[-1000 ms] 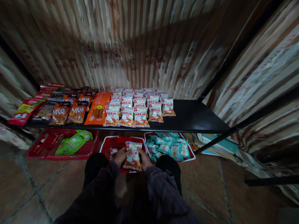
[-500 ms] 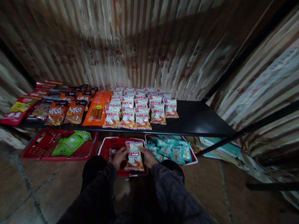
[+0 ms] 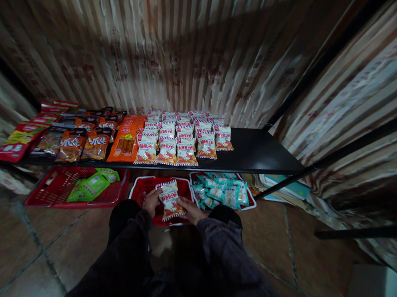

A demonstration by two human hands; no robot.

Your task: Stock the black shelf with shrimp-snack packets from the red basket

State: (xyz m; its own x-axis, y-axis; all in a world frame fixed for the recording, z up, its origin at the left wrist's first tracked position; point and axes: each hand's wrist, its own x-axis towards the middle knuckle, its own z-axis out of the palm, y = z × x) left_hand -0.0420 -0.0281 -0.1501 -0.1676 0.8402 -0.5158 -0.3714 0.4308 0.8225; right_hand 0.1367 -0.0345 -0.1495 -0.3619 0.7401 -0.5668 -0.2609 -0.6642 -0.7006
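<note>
A white-and-orange snack bag (image 3: 169, 201) with a striped top edge is held upright over the middle red basket (image 3: 137, 186). My left hand (image 3: 152, 202) grips its left side, fingers partly behind the bag. On the bag's lower right side my right hand (image 3: 190, 209) is closed. Above, on the black shelf (image 3: 255, 152), several matching white-and-orange bags (image 3: 185, 150) stand in rows. An orange packet (image 3: 125, 141) lies to their left, beside dark-and-orange bags (image 3: 96, 144).
Red bags (image 3: 20, 140) lie at the shelf's left end. Below are a red basket (image 3: 51, 191) with green packets (image 3: 90, 186) and another with teal packets (image 3: 232, 193). A slanting black post (image 3: 280, 183) stands right, near stacked papers (image 3: 287, 186).
The held bag has tilted slightly, and my right hand has slid lower along its right side. The whole view has shifted a little, with shelf and baskets appearing higher and further left.
</note>
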